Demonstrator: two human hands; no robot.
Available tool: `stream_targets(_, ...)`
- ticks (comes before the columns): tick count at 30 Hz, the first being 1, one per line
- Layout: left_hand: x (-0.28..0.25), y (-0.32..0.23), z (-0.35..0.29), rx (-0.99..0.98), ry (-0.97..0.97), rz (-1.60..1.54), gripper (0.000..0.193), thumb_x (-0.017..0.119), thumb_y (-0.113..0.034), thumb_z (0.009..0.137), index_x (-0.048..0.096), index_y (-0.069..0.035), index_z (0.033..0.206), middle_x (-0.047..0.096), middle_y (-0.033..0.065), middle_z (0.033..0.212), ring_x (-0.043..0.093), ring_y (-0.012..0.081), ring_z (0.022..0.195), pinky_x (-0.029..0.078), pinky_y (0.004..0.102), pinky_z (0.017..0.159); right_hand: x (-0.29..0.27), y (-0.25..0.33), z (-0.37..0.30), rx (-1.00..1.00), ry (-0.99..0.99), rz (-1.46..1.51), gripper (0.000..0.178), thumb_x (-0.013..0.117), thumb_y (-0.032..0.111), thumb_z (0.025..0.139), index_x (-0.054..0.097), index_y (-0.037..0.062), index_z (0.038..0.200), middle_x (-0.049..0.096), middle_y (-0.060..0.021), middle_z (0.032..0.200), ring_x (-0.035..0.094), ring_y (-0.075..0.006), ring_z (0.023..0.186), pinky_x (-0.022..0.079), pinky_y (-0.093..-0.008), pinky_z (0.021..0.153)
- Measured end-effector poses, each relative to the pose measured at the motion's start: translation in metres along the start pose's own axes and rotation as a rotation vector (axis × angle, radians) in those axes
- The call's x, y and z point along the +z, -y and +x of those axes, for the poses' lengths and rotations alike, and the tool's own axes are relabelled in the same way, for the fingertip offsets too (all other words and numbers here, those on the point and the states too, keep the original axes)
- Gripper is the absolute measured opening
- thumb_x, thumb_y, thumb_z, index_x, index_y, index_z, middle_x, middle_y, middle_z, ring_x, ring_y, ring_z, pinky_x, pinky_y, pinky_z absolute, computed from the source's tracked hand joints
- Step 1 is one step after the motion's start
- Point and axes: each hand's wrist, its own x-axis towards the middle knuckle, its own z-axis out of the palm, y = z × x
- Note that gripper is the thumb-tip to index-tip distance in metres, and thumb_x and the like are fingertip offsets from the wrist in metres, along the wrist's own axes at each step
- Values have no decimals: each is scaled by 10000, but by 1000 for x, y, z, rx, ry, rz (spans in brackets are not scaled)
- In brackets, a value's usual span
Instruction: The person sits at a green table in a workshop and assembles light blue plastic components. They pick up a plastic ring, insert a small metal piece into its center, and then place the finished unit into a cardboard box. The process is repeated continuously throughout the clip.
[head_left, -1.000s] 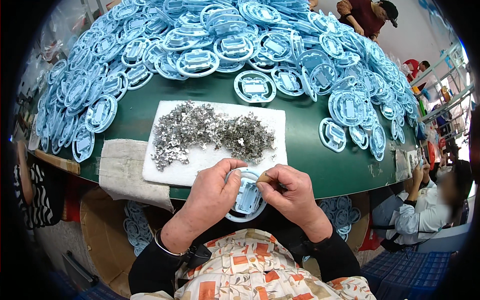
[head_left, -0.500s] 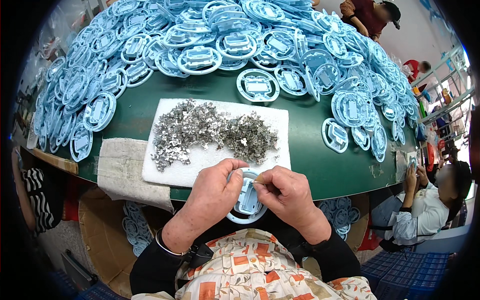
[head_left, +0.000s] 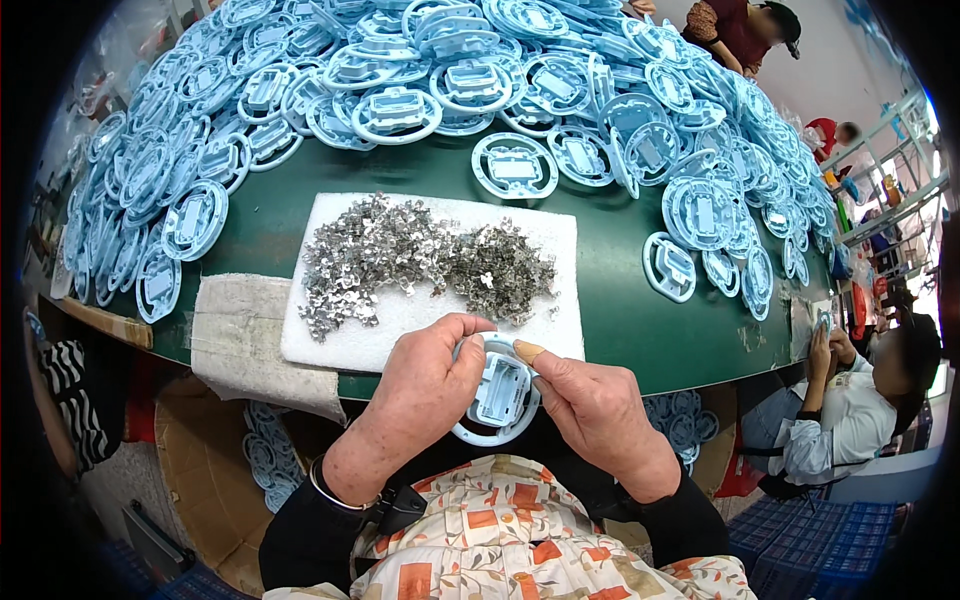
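Observation:
A round light-blue plastic part [head_left: 503, 395], with a recessed rectangular middle inside its ring, is held over the near table edge. My left hand [head_left: 425, 385] grips its left side, thumb pointing toward the upper rim. My right hand [head_left: 600, 415] is on the right side; its thumb, with a tan covering at the tip, lies on the upper right rim and the fingers curl at the ring's edge. Just beyond my hands, two heaps of small silvery metal clips [head_left: 375, 260] lie on a white foam board [head_left: 340, 350].
A large pile of similar blue parts [head_left: 400, 115] covers the far side of the green table [head_left: 620, 345]. A whitish cloth [head_left: 240, 325] lies left of the foam. Below are cardboard boxes [head_left: 190, 450] with more parts. A co-worker [head_left: 850, 410] sits at the right.
My right fingertips were pinched together over the part's middle; now they have moved to its right rim, uncovering the middle. The left hand keeps its hold.

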Motion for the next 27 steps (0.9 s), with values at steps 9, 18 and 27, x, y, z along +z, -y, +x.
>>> stream_targets(9, 1, 2, 1, -13, 7, -10, 287, 497, -128, 1030, 633, 81, 1172, 703, 63, 840, 600, 71, 703, 497, 254, 621, -8, 0, -7, 4, 94, -145, 530, 732, 70, 829, 652, 184, 1340, 623, -46, 685, 632, -220, 559, 498, -353, 492)
stream_targets(18, 2, 2, 0, -2, -8, -9, 290, 494, -125, 1029, 631, 82, 1177, 695, 60, 829, 593, 71, 694, 492, 255, 612, -15, 8, -4, 40, 138, -215, 448, 719, 26, 815, 710, 160, 1242, 632, -59, 650, 630, -226, 537, 490, -361, 491)
stream_targets(27, 3, -1, -1, 27, -55, 17, 288, 502, -128, 1020, 648, 85, 1148, 665, 60, 715, 569, 77, 632, 464, 267, 568, -22, 23, 6, 116, 244, -260, 432, 712, 68, 836, 683, 152, 1260, 647, -64, 650, 648, -256, 547, 488, -387, 489)
